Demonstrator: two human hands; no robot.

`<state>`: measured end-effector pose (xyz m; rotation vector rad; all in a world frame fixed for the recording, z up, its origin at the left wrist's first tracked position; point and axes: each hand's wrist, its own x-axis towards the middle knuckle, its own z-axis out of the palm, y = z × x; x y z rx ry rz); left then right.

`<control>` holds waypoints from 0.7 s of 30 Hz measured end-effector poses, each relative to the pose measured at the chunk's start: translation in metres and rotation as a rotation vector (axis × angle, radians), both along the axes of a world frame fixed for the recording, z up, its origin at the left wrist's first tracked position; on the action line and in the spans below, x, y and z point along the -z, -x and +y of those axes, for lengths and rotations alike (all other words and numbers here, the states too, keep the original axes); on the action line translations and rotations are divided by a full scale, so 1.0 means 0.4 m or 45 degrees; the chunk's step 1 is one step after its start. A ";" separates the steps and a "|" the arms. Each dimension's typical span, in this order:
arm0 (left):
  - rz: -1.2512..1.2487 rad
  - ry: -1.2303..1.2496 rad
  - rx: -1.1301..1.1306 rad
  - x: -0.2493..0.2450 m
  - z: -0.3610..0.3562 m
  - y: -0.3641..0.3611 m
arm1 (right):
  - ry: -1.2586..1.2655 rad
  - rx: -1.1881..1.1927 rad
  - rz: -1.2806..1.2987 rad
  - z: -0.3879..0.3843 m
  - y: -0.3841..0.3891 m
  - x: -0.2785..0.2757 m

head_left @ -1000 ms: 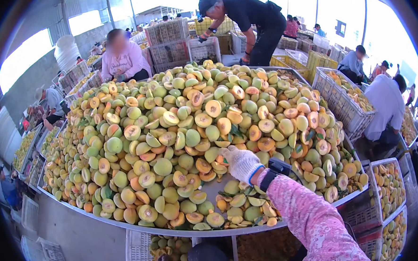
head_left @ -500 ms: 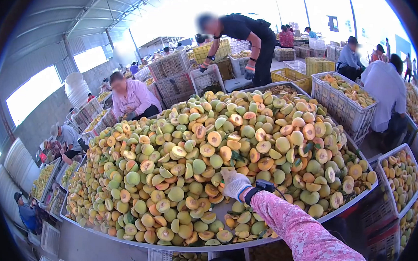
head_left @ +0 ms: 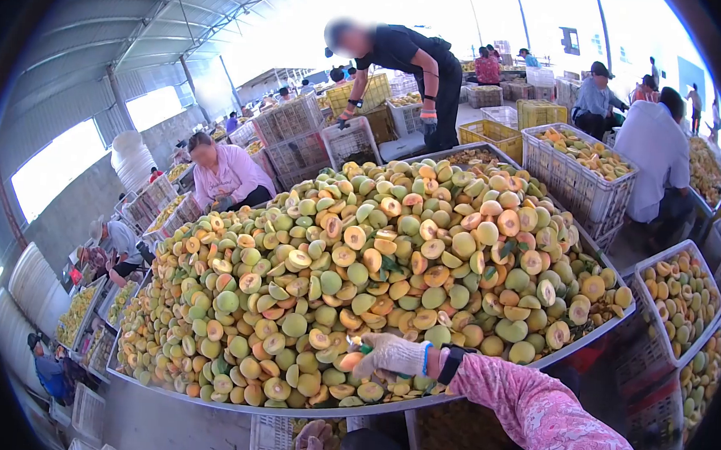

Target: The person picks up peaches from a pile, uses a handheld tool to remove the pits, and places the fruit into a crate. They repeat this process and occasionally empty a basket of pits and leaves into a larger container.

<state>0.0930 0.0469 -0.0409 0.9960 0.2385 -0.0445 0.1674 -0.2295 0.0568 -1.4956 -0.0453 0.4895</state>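
Note:
My right hand (head_left: 390,354), in a whitish knit glove, is at the near edge of a large heap of halved peaches (head_left: 359,257). Its fingers are closed, and an orange-red bit and a small shiny tip show at the fingertips; I cannot tell what they belong to. Low in the view, my gloved left hand (head_left: 315,444) hangs below the table's front rim (head_left: 285,410), its fingers loosely apart with nothing seen in them. It is over a white crate (head_left: 264,440) with peaches in it. Many of the halves show orange flesh and a reddish pit hollow.
Crates of peaches (head_left: 679,295) are stacked at the right. Under the table rim sits a bin with dark contents (head_left: 460,434). Across the heap a person in black (head_left: 410,52) bends over crates; another person in pink (head_left: 224,173) sits at the left. Several people work farther back.
My right hand has drawn back from the middle of the heap toward the near rim. My left hand has come into view at the bottom. The view has shifted slightly.

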 end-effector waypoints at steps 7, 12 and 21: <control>-0.028 0.440 0.357 0.050 -0.152 0.051 | -0.331 -0.119 0.228 0.108 0.261 0.121; 0.020 0.682 0.300 0.030 -0.217 0.096 | 0.598 0.311 -0.431 0.080 0.273 0.143; -0.156 0.543 0.299 -0.027 -0.213 0.152 | 1.198 -0.021 -0.296 0.104 0.456 0.021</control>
